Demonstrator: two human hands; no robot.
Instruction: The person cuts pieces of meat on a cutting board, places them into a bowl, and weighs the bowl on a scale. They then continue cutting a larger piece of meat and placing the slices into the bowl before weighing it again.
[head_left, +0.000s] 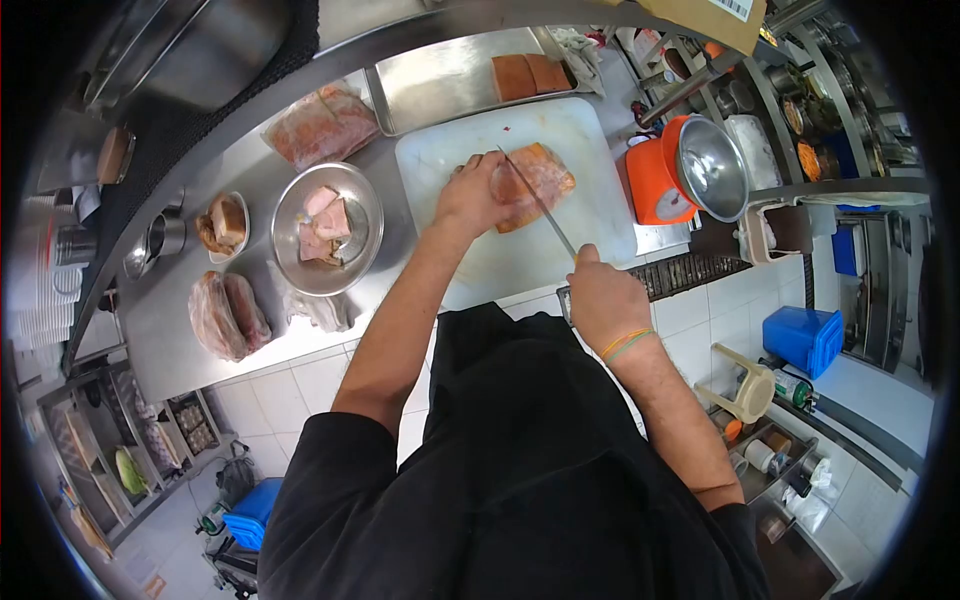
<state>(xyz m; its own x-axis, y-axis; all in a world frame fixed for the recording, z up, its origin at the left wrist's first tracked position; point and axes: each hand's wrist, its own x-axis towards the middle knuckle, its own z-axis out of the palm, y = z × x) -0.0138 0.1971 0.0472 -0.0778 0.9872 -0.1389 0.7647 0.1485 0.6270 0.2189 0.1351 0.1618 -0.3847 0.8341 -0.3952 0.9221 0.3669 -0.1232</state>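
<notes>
- My left hand (468, 195) pressed flat on salmon slab (535, 180), centre of cutting board (520, 200) on bench (180, 320).
- My right hand (603, 295) gripped knife (535, 195); blade lay across slab.
- Done, approx.: cut pcs in bowl (327, 243), two in tray (440, 80).
- Left: slab plus wrapped fillets (322, 125).

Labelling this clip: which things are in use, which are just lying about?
In use: left hand pressing the salmon slab; right hand holding the knife; white cutting board.
Lying about: steel bowl of offcuts, tray with cut portions, orange scale, wrapped fish.
</notes>
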